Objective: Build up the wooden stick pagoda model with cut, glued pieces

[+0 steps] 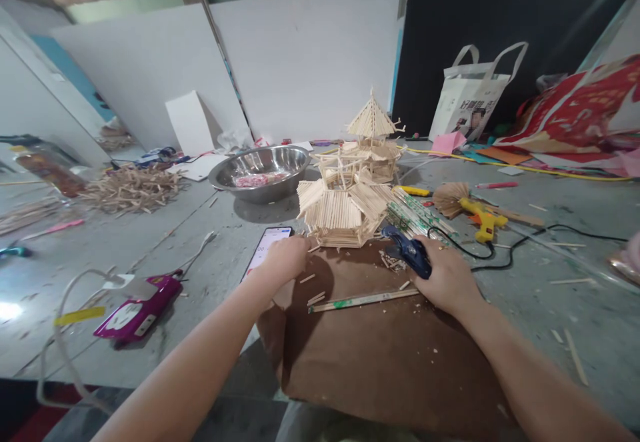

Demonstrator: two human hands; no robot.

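Note:
My right hand (445, 275) is closed around a dark blue hand cutter (407, 250), its head pointing left over a small heap of stick offcuts (393, 262). My left hand (287, 259) is bent closed at the left base of a small pavilion model (345, 212) built of thin wooden sticks. A short stick shows beside its fingertips, but what they hold is unclear. A phone (265, 249) lies partly under that hand. Between my hands, wrapped chopsticks (365, 301) and a few short stick pieces (316, 299) rest on a brown board (360, 362).
Behind stands a taller stick tower (373, 122), with a steel bowl (260, 185) to its left. Right of the model are green-printed chopstick packets (415, 212) and a yellow glue gun (483, 219) with a black cord. A purple power strip (140, 309) sits left; a stick pile (133, 189) lies farther back.

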